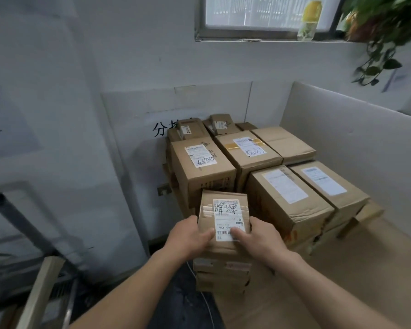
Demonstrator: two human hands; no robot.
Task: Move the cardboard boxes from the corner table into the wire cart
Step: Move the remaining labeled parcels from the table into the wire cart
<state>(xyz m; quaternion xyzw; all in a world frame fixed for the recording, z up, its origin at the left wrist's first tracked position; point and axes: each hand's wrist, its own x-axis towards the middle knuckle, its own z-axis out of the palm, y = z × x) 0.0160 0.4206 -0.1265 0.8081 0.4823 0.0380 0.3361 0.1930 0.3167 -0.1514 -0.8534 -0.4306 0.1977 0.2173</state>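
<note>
A small cardboard box point(223, 210) with a white shipping label sits on top of a short stack of flat boxes point(221, 274) at the near left corner of the wooden table point(342, 269). My left hand point(190, 236) grips its left side, thumb on top. My right hand point(259, 236) grips its right side, thumb on the label. Behind it stand several larger cardboard boxes point(287, 195) in rows, reaching back to the wall. The wire cart is not in view.
White walls close the corner at the left and back, and a white partition point(354, 138) runs along the table's right side. A dark metal frame point(17, 222) and a wooden slat point(40, 293) stand at the lower left. A hanging plant point(377, 32) droops from the window sill.
</note>
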